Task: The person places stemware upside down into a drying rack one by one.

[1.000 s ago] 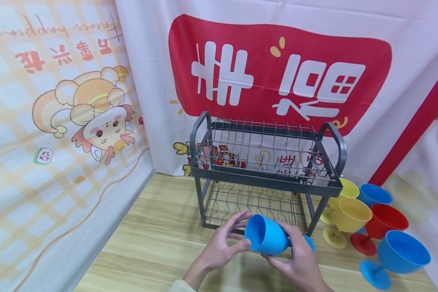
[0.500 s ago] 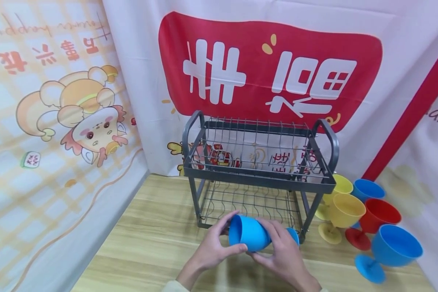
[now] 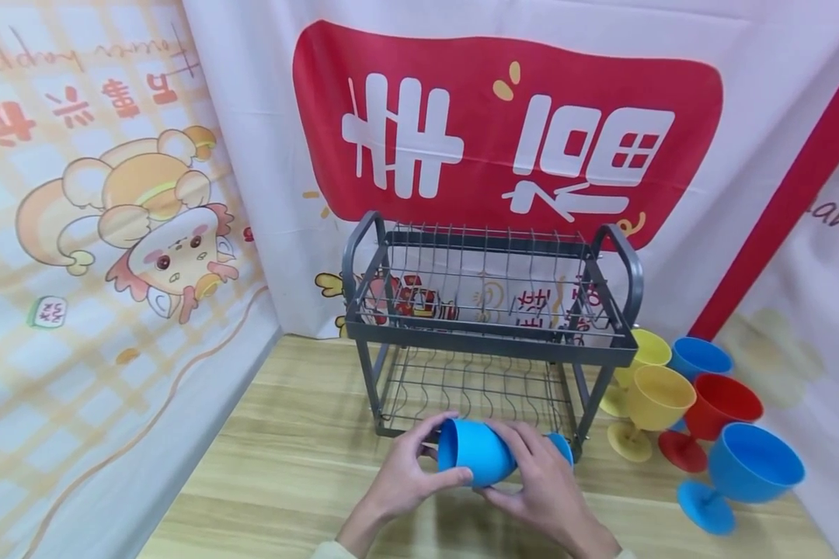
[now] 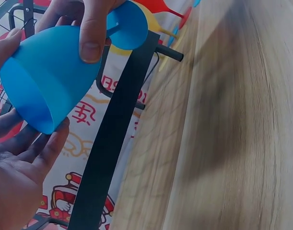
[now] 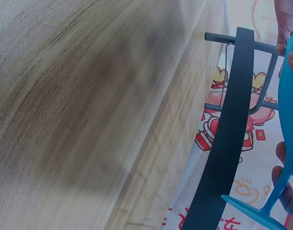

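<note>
A blue plastic goblet (image 3: 485, 456) lies on its side in both hands, in front of the rack, its mouth facing left and its foot to the right. My left hand (image 3: 407, 475) grips the rim end, thumb in front and fingers behind. Round the lower bowl near the stem curls my right hand (image 3: 544, 485). The left wrist view looks toward the goblet's mouth (image 4: 33, 103), with left fingers (image 4: 52, 143) against the rim. In the right wrist view the stem and foot (image 5: 254, 213) of the goblet show at the lower right; much of the right hand is out of frame.
A dark grey two-tier dish rack (image 3: 489, 341) stands just behind the hands on the wooden table (image 3: 273, 466). Right of it stand upright goblets: two yellow (image 3: 660, 397), one red (image 3: 723, 407), and blue ones, the nearest (image 3: 755, 462) at the front. Printed cloths (image 3: 266, 155) hang behind and left.
The left fingers have closed in on the goblet's rim; a second ago they were more spread. Goblet and hands have shifted slightly left in view, while the head view has turned a little.
</note>
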The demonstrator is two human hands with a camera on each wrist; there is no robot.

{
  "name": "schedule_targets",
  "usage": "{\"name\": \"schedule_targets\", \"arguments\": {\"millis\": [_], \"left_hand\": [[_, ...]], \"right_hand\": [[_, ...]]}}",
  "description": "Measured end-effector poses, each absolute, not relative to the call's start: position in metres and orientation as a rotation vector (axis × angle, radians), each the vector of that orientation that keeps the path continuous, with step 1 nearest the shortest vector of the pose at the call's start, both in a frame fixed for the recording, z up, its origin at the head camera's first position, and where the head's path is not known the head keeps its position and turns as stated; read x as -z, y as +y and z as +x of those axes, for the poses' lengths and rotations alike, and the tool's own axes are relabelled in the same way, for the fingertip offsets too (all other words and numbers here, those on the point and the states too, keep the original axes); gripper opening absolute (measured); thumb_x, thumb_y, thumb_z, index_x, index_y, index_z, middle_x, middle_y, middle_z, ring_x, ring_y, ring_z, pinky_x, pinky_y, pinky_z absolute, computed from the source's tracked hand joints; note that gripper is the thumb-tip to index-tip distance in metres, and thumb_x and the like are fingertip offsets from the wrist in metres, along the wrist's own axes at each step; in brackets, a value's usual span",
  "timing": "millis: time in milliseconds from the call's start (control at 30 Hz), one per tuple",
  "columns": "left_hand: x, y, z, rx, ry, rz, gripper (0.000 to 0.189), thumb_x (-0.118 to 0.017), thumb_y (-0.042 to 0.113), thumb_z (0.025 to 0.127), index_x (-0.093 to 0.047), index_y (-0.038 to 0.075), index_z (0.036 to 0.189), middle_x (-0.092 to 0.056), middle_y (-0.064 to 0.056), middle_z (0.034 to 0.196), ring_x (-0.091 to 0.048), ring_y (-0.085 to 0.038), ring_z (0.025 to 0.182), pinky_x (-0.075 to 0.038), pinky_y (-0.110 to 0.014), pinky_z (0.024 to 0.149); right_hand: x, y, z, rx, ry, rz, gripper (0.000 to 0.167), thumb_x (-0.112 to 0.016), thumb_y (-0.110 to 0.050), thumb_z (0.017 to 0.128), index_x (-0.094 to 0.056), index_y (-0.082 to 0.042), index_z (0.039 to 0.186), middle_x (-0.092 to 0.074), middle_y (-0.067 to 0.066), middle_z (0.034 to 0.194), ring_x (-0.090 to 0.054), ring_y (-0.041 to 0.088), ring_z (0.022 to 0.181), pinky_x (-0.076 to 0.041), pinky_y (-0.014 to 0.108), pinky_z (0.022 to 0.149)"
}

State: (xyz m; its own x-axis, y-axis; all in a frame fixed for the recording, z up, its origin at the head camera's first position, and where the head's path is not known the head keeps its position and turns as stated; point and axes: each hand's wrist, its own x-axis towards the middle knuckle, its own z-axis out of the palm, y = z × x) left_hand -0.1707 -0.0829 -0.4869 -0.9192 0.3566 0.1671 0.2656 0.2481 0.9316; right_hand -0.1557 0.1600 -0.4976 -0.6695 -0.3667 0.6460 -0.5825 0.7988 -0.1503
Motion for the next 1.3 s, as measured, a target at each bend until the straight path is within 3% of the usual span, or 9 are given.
{"name": "schedule_targets", "arguments": {"millis": [233,300,400,500,633,733,867,1133,1300], "left_hand": [[0.491,-0.079,-0.170,-1.912,2.406,0.536,0.071,-0.087,0.028,0.085,-0.057,0.029,0.150,-0.068,-0.007,0.135,-0.065,-0.019,0.110,-0.057,-0.030,0.093],[0.493,-0.078,-0.170,-1.967,2.395,0.497,0.072,-0.087,0.026,0.086,-0.056,0.024,0.151,-0.068,-0.009,0.132,-0.066,-0.018,0.108,-0.057,-0.029,0.094],[0.494,-0.075,-0.169,-2.060,2.380,0.417,0.073,-0.086,0.024,0.087,-0.055,0.018,0.153,-0.069,-0.011,0.130,-0.068,-0.017,0.104,-0.058,-0.027,0.095],[0.495,-0.071,-0.168,-2.146,2.364,0.353,0.074,-0.087,0.023,0.086,-0.055,0.013,0.152,-0.070,-0.012,0.128,-0.069,-0.018,0.103,-0.059,-0.025,0.096],[0.498,-0.064,-0.166,-2.209,2.305,0.309,0.072,-0.086,0.023,0.088,-0.055,0.017,0.152,-0.067,-0.013,0.134,-0.068,-0.020,0.109,-0.058,-0.025,0.099],[0.503,-0.059,-0.164,-2.243,2.247,0.290,0.069,-0.085,0.022,0.089,-0.054,0.021,0.151,-0.064,-0.012,0.140,-0.065,-0.021,0.116,-0.057,-0.026,0.100],[0.511,-0.058,-0.161,-2.230,2.250,0.310,0.070,-0.087,0.021,0.087,-0.055,0.021,0.149,-0.064,-0.012,0.142,-0.066,-0.025,0.121,-0.056,-0.029,0.104],[0.523,-0.060,-0.157,-1.980,2.370,0.413,0.083,-0.090,0.035,0.083,-0.051,0.018,0.154,-0.067,-0.008,0.140,-0.064,-0.025,0.127,-0.052,-0.054,0.109],[0.529,-0.056,-0.158,-1.830,2.455,0.491,0.088,-0.091,0.043,0.080,-0.050,0.020,0.154,-0.067,-0.005,0.142,-0.064,-0.025,0.127,-0.053,-0.044,0.107]], "right_hand": [[0.495,0.163,-0.145,-0.515,-2.286,0.647,0.102,-0.101,-0.051,0.058,-0.061,-0.013,0.145,-0.065,0.013,0.132,-0.062,0.029,0.118,-0.056,0.049,0.093],[0.496,0.165,-0.141,-0.559,-2.228,0.617,0.089,-0.093,-0.058,0.071,-0.065,-0.010,0.139,-0.066,0.014,0.131,-0.061,0.029,0.117,-0.052,0.046,0.097],[0.501,0.165,-0.138,-0.567,-2.130,0.615,0.066,-0.076,-0.064,0.089,-0.073,-0.008,0.124,-0.070,0.010,0.120,-0.063,0.026,0.107,-0.050,0.038,0.093],[0.508,0.162,-0.136,-0.555,-2.124,0.612,0.053,-0.075,-0.058,0.093,-0.076,-0.008,0.111,-0.072,0.004,0.108,-0.064,0.020,0.095,-0.052,0.033,0.081],[0.513,0.154,-0.131,-0.801,-2.393,0.407,0.041,-0.081,-0.047,0.092,-0.073,-0.017,0.119,-0.070,-0.008,0.111,-0.065,0.007,0.095,-0.058,0.033,0.081],[0.511,0.149,-0.129,-1.096,-2.571,0.191,0.038,-0.072,-0.044,0.100,-0.069,-0.022,0.131,-0.069,-0.012,0.118,-0.066,0.004,0.103,-0.060,0.038,0.090],[0.509,0.146,-0.129,-1.356,-2.604,0.070,0.038,-0.066,-0.041,0.104,-0.067,-0.021,0.136,-0.070,-0.009,0.122,-0.067,0.008,0.109,-0.059,0.039,0.094],[0.509,0.149,-0.130,-1.436,-2.544,0.013,0.051,-0.075,-0.038,0.099,-0.062,-0.012,0.141,-0.074,0.000,0.121,-0.068,0.013,0.106,-0.059,0.032,0.088],[0.511,0.147,-0.133,-1.382,-2.496,0.067,0.065,-0.083,-0.036,0.092,-0.060,-0.005,0.144,-0.075,0.005,0.121,-0.069,0.013,0.104,-0.059,0.028,0.083]]}}
